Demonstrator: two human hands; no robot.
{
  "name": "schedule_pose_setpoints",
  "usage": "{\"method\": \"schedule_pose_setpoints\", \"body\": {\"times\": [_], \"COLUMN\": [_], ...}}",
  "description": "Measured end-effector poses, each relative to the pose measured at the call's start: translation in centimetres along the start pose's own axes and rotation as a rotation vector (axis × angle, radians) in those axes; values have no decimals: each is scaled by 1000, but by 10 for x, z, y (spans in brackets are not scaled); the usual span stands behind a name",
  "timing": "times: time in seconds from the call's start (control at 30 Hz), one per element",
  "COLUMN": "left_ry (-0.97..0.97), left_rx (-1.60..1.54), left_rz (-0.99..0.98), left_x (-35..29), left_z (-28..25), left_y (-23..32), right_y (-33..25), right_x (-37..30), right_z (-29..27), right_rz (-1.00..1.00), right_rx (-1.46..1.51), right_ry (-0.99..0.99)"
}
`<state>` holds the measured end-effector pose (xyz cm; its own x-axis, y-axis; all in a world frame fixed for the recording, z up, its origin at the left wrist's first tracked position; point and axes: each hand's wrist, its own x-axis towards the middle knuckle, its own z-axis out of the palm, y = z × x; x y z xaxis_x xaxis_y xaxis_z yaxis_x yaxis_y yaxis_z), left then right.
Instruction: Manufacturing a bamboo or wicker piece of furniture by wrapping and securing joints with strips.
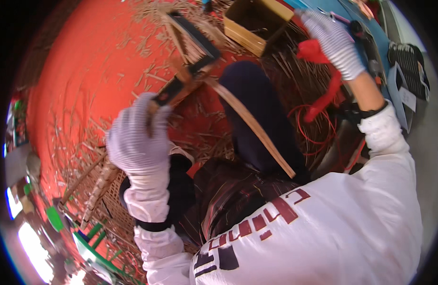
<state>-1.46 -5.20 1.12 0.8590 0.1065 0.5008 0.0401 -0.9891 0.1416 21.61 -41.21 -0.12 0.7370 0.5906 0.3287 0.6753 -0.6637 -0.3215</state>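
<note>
Both gloves busy: our left hand (138,137) clamps the knife (183,80) over the bamboo strip (252,126); right hand (335,42), beyond the strip, pinches red cloth (318,71); we'd keep the blade flat

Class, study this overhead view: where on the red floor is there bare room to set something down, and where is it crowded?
Free: the red floor at upper left, beyond the left hand and its cleaver-like tool. Crowded: the straw scraps near the bamboo strip, and around the wooden box by the right hand.

you see straw scraps (147,71) strewn over the red floor (86,61), a wooden box (254,23), and coiled red wire (314,128).
</note>
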Motion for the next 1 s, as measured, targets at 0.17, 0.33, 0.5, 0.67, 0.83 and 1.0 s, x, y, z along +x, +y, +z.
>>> {"method": "schedule_pose_setpoints", "body": {"times": [0.17,0.33,0.5,0.67,0.83,1.0], "left_ry": [46,18,130,176,-104,-83], "left_rx": [21,-27,94,310,582,478], "left_rz": [9,-106,23,-18,-316,-339], "left_x": [62,109,112,108,104,60], "left_z": [30,53,61,62,75,37], "left_y": [-57,-113,-112,-132,-112,-125], "right_y": [74,65,101,96,56,-37], "right_x": [-132,-197,-236,-110,26,84], "right_z": [136,260,335,362,334,363], "right_rz": [540,952,693,373,20,-617], "right_rx": [304,54,119,223,-168,-147], "right_ry": [-340,-890,-790,-843,-1166,-1308]}}
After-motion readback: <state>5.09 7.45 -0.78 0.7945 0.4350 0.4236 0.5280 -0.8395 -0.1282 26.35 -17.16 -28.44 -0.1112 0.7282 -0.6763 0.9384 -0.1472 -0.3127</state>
